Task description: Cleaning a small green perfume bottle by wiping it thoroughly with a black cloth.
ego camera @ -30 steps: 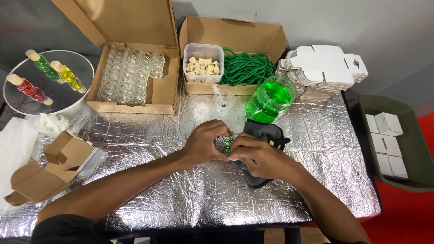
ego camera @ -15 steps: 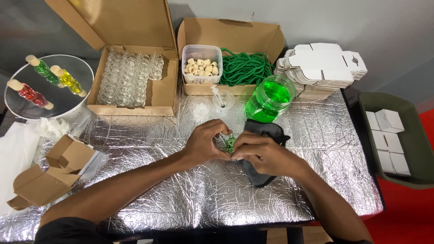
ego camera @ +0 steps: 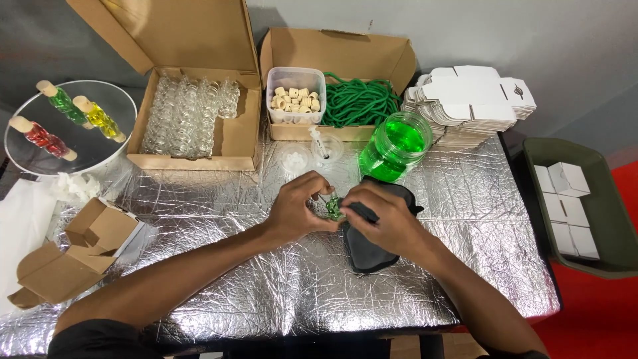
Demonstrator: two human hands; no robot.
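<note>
Foil-covered table (ego camera: 465, 199): both my hands, left hand (ego camera: 296, 209) and right hand (ego camera: 385, 219), pinch a small green-filled vial (ego camera: 332, 209), seemingly light, fragile glass; the jar (ego camera: 395, 146) sits at one o'clock.

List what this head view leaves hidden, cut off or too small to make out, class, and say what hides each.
- Small green item: mostly covered by the left hand and right hand; its shape is unclear.
- Black pouch: upper part under the right hand.
- Small cardboard boxes: cut by the left edge.
- Green tray: cut by the right edge.
- Beige pieces in the plastic tub: too small to identify.
</note>
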